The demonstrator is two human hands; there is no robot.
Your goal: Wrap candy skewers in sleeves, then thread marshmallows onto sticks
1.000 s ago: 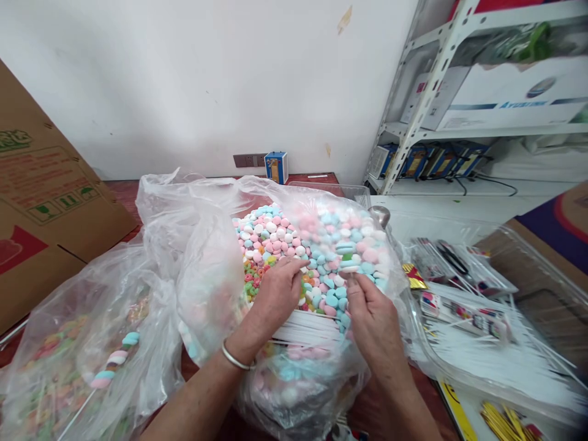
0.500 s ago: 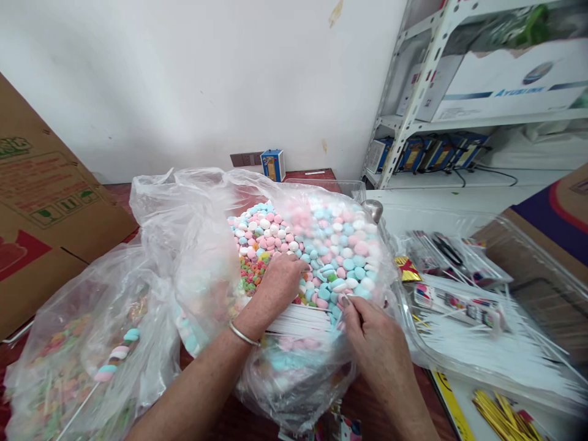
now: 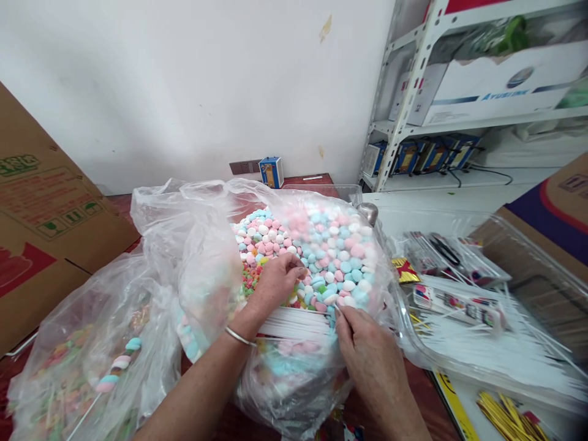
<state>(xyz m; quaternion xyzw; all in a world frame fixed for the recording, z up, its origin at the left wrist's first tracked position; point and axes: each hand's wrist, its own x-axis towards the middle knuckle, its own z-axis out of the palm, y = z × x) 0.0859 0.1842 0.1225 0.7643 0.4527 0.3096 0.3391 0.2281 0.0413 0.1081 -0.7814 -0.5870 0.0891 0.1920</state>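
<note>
Pinched together over the candy, the fingers of my left hand [image 3: 277, 280] hide whatever small piece may be between them. My right hand [image 3: 370, 340] grips a thin white stick [image 3: 337, 309] near its candy end. Threaded on that stick are marshmallows [image 3: 329, 299] in white and blue, with a green piece [image 3: 322, 288] among them. Both hands are above a large clear plastic bag [image 3: 202, 245] full of loose pink, blue and white marshmallows [image 3: 271, 234]. Colourful gummy rings [image 3: 250, 277] show beside my left wrist. A bundle of white sticks [image 3: 296, 323] lies across the bag's front, under my hands.
At left, a finished-looking candy skewer [image 3: 120, 364] rests on another plastic bag [image 3: 151, 306], beside a cardboard box [image 3: 55, 202]. To the right stands a clear tray [image 3: 416, 343] of white sticks and packets, with gold ties [image 3: 508, 416] below. A metal shelf [image 3: 408, 110] rises behind.
My left fingers have closed into a pinch near the skewer's tip. My right hand has shifted slightly left and down with the stick. The whole view has tilted a little.
</note>
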